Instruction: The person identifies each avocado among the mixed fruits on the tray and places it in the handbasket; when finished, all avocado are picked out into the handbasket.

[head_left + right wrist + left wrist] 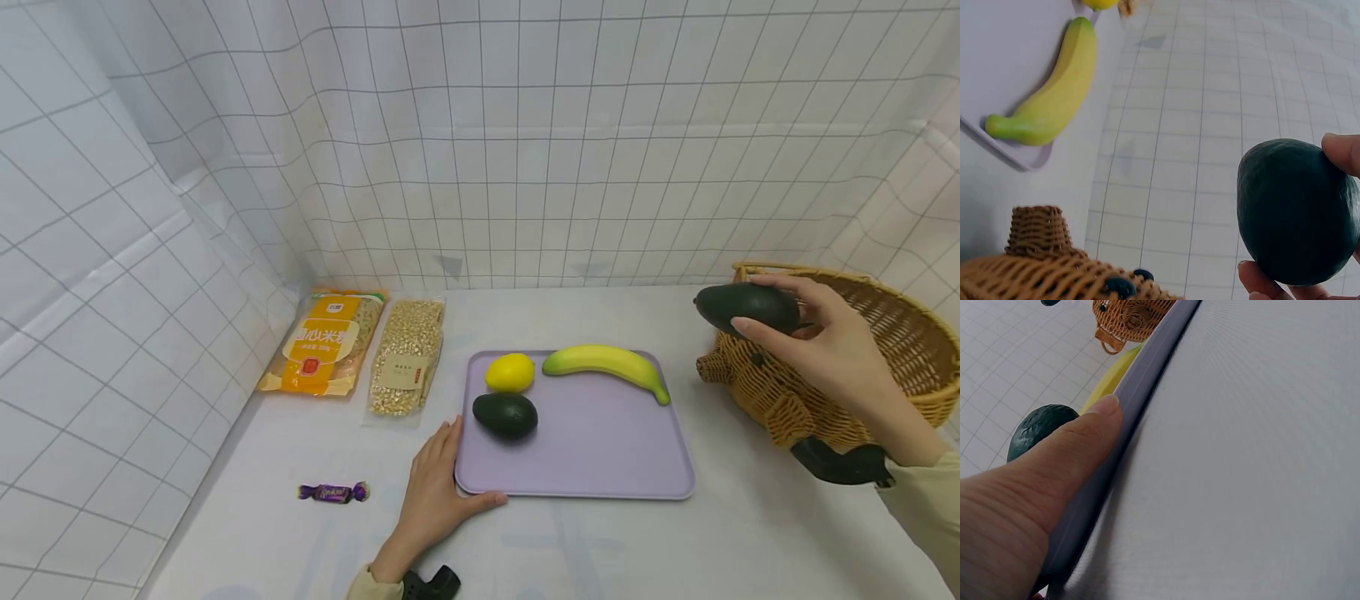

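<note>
My right hand [832, 337] holds a dark green avocado [748, 307] between thumb and fingers, above the near rim of a wicker basket; the right wrist view shows this avocado [1297, 211] up close. My left hand [435, 492] lies at the near left corner of a lilac tray [600, 450], its fingers straight along the left side. In the left wrist view the thumb [1079, 440] rests along the tray's front rim. On the tray are a lemon [510, 372], a second avocado [506, 416] below it, and a banana [607, 364] along the back.
The animal-shaped wicker basket [915, 342] stands at the right. Two bags of grain, one orange-labelled [322, 342] and one clear [407, 358], lie at the back left. A purple-wrapped candy [333, 493] lies left of my left hand. Grid-patterned white curtain [525, 167] surrounds the table.
</note>
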{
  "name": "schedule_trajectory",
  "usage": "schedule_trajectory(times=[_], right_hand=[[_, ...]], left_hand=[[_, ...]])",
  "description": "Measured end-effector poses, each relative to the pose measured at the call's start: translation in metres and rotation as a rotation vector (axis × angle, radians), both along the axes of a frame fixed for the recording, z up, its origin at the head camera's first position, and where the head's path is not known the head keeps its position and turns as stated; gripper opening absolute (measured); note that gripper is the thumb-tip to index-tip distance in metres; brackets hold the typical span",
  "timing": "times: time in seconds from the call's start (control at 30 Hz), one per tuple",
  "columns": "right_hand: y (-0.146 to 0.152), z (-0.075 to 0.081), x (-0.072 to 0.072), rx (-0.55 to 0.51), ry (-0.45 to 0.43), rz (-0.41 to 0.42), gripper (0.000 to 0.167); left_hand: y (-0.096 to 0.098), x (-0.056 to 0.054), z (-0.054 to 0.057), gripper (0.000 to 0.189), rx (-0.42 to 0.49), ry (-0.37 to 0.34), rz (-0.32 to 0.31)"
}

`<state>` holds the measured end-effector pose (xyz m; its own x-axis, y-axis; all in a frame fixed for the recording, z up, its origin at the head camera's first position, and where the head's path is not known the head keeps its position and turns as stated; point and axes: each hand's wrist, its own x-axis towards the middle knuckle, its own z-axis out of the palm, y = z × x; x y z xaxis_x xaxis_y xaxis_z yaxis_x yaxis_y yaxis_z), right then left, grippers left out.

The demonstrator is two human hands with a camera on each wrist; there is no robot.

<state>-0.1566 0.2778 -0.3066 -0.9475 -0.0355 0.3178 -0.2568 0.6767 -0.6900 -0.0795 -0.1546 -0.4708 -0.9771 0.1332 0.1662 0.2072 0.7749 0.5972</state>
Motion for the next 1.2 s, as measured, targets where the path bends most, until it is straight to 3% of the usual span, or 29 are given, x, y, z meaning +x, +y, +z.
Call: schedule_trajectory(times=[0.3,0.5,0.77,1.2], right_hand=[[0.025,0.001,0.0,-0.054,0.021,-0.074,0.056],[0.039,0.001,-0.002,-0.106,0.013,-0.122,0.056],[0.064,-0.011,-0.014,-0.031,-0.04,-0.227,0.061],[0.087,-0.018,-0.023,0.025,-0.05,-0.228,0.061]], left_hand=[[0.0,0.0,0.0,0.119,-0.005,-0.02,0.005],[0.001,0.001,0.0,0.117,-0.002,0.009,0.0],[0.001,0.0,0.0,0.118,-0.006,0.011,-0.001],[0.001,0.001,0.001,0.119,0.0,-0.003,0.002]])
